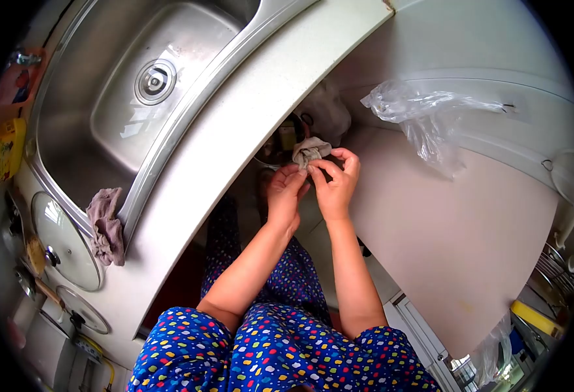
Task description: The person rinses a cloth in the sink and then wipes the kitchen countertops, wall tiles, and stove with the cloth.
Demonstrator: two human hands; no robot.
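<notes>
A small crumpled, greyish-beige cloth or bag (311, 151) is pinched between my two hands, just past the counter's front edge. My left hand (286, 191) grips its lower end from the left with bent fingers. From the right, my right hand (336, 182) pinches the same piece between thumb and forefinger. The fingertips of both hands nearly meet. Below them, the dark cabinet space holds things too shadowed to make out.
A steel sink (120, 124) is at the upper left, with a mauve rag (106, 227) on its rim. Glass lids (65, 238) lie beside it. A clear plastic bag (424, 114) hangs from a hook above the beige surface (457, 228) at right.
</notes>
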